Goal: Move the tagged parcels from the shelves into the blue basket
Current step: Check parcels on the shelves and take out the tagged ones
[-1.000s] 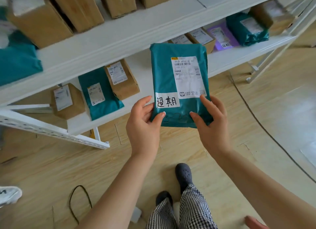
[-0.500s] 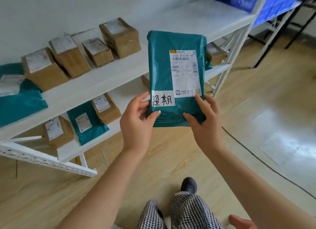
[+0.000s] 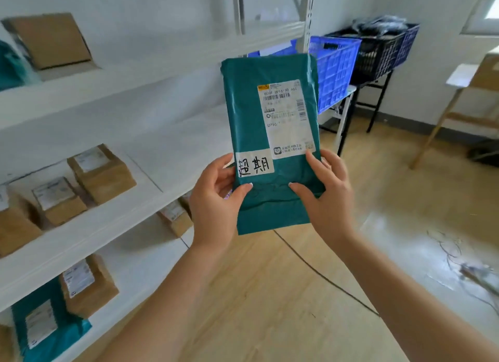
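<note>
white shelves run along the left while both the left hand and right hand pinch the upright teal tagged parcel by its lower corners, the blue basket lying ahead-right behind it, nearer the right hand.

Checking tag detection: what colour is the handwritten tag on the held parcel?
White, with black handwritten characters, on the teal parcel; head view shows the tag clearly.

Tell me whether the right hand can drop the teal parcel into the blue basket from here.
Probably not yet: the right hand and left hand grip the teal parcel well short of the blue basket, which sits beyond the shelf post.
</note>
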